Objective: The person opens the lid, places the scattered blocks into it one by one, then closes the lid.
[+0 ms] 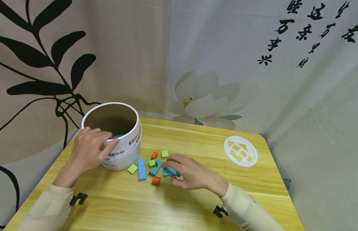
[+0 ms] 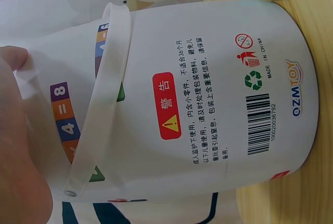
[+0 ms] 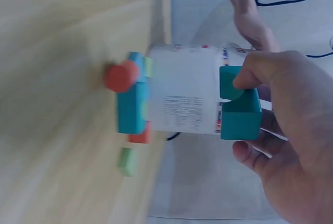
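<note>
A white bucket [image 1: 119,162] stands at the table's left. My left hand [image 1: 89,149] grips its near rim, fingers over the edge and thumb outside; the left wrist view shows the bucket's printed wall [image 2: 208,115] and lowered handle. A bit of something teal [image 1: 119,136] shows inside the bucket. My right hand [image 1: 193,173] pinches a teal arch block [image 3: 242,122] with a rounded notch, just right of the loose blocks. Among these lie a blue rectangular block [image 1: 142,169], a blue notched block [image 1: 156,167], a red cylinder [image 1: 156,181] and a green cube [image 1: 132,169].
More small blocks, such as an orange one [image 1: 154,155] and a green cube [image 1: 164,154], lie between bucket and right hand. A white disc with shaped cut-outs [image 1: 229,150] lies at the table's right. Printed curtains [image 1: 132,64] hang behind the wooden table [image 1: 202,211].
</note>
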### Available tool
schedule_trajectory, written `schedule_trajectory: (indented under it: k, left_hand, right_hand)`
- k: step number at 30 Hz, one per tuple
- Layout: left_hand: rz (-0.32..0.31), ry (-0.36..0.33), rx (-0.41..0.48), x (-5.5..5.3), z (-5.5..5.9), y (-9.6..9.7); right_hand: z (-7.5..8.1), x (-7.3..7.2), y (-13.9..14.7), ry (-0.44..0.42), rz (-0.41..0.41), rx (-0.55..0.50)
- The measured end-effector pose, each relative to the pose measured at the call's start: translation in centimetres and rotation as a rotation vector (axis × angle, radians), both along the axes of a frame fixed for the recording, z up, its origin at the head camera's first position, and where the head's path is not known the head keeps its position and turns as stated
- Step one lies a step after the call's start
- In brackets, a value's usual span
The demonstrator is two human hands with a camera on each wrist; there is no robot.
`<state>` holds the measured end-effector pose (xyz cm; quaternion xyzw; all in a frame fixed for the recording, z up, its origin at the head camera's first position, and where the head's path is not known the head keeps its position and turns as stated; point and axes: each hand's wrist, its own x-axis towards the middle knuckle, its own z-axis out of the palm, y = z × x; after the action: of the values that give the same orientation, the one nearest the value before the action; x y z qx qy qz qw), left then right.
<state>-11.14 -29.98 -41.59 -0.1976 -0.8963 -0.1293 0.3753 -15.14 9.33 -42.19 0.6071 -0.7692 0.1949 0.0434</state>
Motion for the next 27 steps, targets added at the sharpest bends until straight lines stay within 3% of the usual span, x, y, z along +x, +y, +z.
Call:
schedule_trajectory:
  k: [5,13,27]
  left_hand:
    - [0.003,-0.006,-0.003,0.1,0.0,0.0]
    - [0.007,-0.009,-0.004,0.0,0.0,-0.1]
    - [0.006,0.001,-0.013,-0.1,0.0,-0.1]
  right_hand:
    - [1.8,-1.2,-1.4,0.038,0.018,-0.061]
    - [4.5,-2.9,-3.8,0.009,0.033,-0.108]
    - [8.0,-5.4,-8.9,0.018,0.016,-0.154]
